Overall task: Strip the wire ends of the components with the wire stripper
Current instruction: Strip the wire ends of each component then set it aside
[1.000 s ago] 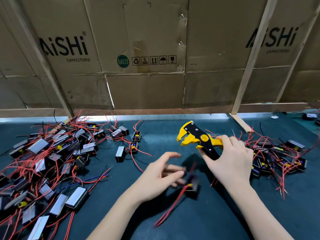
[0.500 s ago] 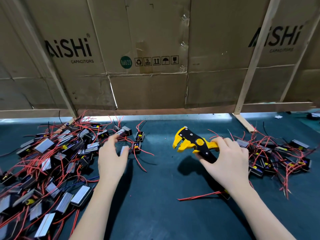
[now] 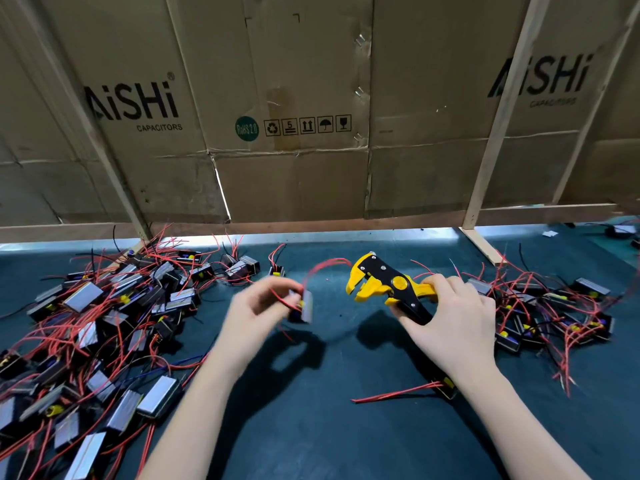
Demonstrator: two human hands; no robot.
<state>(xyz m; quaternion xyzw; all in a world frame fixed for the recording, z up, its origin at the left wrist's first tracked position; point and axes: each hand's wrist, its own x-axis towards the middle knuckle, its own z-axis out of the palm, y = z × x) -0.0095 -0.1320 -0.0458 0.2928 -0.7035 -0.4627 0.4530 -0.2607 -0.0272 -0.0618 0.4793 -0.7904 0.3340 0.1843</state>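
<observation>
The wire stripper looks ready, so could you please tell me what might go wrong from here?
1. The component in the left hand is motion-blurred; its red wire may miss the wire stripper.
2. The right hand grips the handles near the head, so fingers may get pinched.
3. The loose component under the right wrist could be knocked away.

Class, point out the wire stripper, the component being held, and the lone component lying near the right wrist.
Wire stripper (image 3: 398,284), head view, yellow pivot.
Held component (image 3: 306,306), head view, pale side face.
Lone component (image 3: 446,386), head view, black body.
</observation>
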